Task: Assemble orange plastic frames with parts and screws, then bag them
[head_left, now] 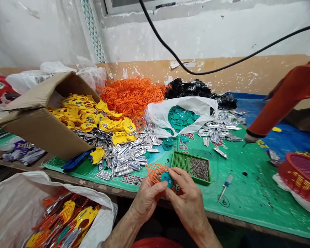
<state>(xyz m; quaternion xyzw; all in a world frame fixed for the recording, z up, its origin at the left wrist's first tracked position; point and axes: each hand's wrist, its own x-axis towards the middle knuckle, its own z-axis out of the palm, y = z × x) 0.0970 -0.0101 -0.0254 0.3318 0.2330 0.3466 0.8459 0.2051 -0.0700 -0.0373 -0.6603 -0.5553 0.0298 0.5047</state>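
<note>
In the head view my left hand [148,198] is closed, its fingers around an orange plastic lattice piece [155,171]. My right hand [187,193] pinches a small round teal plastic piece [167,179] against the orange one, at the table's front edge. Both thumbs meet at the teal piece, and the fingers hide part of what they hold. Just behind the hands sits a green perforated tray [179,162] with many small screws [200,167] in its right half. To the left lie silver metallic flat parts [130,155].
Yellow parts [85,110] spill from a tipped cardboard box [46,134]. Behind are an orange lattice heap [134,96], black parts [191,89] and a white bag [157,115] of teal pieces. An orange electric screwdriver [281,103] hangs right, near a red basket [299,179]. A filled sack [17,196] stands front left.
</note>
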